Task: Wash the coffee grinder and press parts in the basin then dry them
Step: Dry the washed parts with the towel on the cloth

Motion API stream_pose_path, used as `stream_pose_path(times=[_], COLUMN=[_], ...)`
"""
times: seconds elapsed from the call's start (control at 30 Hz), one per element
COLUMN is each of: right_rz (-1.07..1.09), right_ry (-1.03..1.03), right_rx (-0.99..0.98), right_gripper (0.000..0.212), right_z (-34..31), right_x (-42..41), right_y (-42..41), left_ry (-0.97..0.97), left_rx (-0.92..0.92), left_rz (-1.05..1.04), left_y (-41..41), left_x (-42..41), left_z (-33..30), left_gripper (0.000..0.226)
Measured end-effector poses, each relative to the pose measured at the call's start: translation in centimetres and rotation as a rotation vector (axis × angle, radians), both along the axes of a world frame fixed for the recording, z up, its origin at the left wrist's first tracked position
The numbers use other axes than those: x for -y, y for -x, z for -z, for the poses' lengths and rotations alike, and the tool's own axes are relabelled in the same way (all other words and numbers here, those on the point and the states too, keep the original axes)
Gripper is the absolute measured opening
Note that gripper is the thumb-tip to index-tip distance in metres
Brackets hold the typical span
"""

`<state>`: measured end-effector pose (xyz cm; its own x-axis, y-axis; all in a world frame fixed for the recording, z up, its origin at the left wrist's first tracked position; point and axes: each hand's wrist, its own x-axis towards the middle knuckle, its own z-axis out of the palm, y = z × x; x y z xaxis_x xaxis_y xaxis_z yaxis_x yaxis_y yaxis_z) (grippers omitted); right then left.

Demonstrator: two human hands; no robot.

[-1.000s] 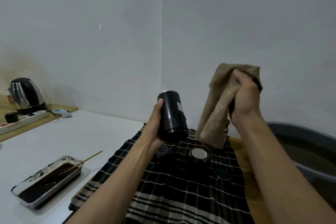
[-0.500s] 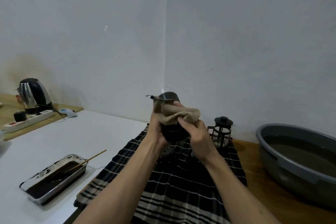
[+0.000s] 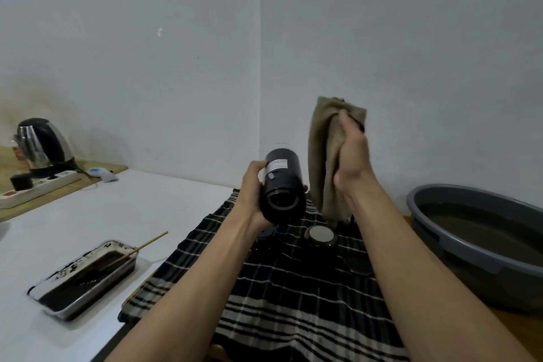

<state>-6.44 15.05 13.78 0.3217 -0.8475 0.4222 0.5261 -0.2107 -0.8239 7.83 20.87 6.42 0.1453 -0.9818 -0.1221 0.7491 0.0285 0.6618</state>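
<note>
My left hand (image 3: 253, 191) grips the black cylindrical coffee grinder body (image 3: 282, 184), tilted so its open end faces me, above the checked cloth (image 3: 282, 297). To its right my right hand (image 3: 351, 156) holds a beige drying towel (image 3: 324, 156) bunched up and hanging down, lifted clear of the grinder. On the cloth below lie small round parts: a lid with a pale centre (image 3: 320, 234), a dark ring (image 3: 358, 264) and a dark piece (image 3: 266, 233) partly hidden under the grinder. The grey basin (image 3: 435, 232) with murky water sits at the right.
A metal tray of dark liquid (image 3: 85, 279) with a wooden stick (image 3: 147, 244) lies at the left on the white table. An electric kettle (image 3: 41, 142) and a power strip (image 3: 38, 185) stand at the far left. Walls meet in a corner behind.
Half a second ago both hands wiped the grinder with the towel wrapped over it. Now my right hand has lifted the towel away to the right, and the grinder is tipped toward me.
</note>
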Motion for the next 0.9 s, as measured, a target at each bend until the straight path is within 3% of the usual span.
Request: stream_pose_path(times=[0.1,0.17,0.33,0.4,0.53,0.67,0.8,0.9], right_rz=[-0.098,-0.14,-0.15,-0.132,-0.092,0.02,0.08,-0.051], right_ry=[0.135,0.187,0.155,0.151,-0.075,-0.268,-0.064,0.16], right_rx=[-0.48,-0.581,-0.237,-0.07,0.198,0.292,-0.026,-0.464], right_gripper=[0.036,0.041,0.04,0.042,0.029,0.04,0.046,0.053], right_z=[1.5,3.1,6.1,7.3,6.4,3.7,0.9,1.8], right_x=[-0.7,-1.4,-4.8,-5.8,-4.6,-0.8,0.6,-0.4], right_y=[-1.9,-2.2,-0.3,0.2,1.3,1.5,0.2,-1.0], left_ry=[0.094,0.176,0.223,0.184,0.106,0.066,0.015,0.055], left_rx=[-0.015,-0.015,-0.065,-0.051,0.033,0.113,0.09,0.09], left_rz=[0.07,0.059,0.071,0.075,-0.002,-0.074,-0.009,0.031], left_y=[1.3,1.7,-0.1,-0.7,-1.0,-0.9,-0.8,0.9], left_x=[0.2,0.5,0.7,0.9,0.5,0.7,0.3,0.1], left_z=[-0.1,-0.1,-0.4,-0.7,-1.0,-0.7,-0.3,-1.0], left_gripper=[0.067,0.062,0.081,0.073,0.051,0.065,0.073,0.061])
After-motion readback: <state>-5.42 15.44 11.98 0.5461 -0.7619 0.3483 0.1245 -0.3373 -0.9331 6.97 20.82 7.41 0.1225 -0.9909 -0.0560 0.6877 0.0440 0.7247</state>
